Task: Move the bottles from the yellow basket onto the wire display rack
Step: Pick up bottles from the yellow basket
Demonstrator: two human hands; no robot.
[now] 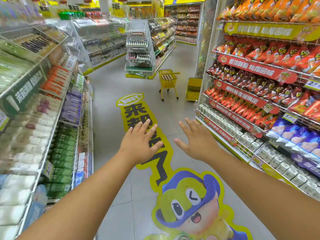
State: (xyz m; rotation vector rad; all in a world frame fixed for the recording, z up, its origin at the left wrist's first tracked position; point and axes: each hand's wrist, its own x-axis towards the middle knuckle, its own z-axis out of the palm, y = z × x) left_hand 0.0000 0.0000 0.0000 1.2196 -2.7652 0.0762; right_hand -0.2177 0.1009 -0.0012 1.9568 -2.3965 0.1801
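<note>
The rack (139, 49) stands at the aisle's far end, several tiers seemingly stocked already. Just right of the rack waits the basket (168, 80), wheeled close for short carries, bottles (167, 77) inside. Well short of the rack, left hand (141, 144) and right hand (197, 141) reach forward, fingers spread, empty.

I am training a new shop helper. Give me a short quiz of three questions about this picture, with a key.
1. True or false: the left hand holds a bottle.
2. Where are the bottles now? A) in the yellow basket B) on the floor
3. Fill in: the basket stands just to the ___ of the wire rack in the picture.

Key: 1 false, both hands are open, right hand too. 2 A. 3 right.
</note>
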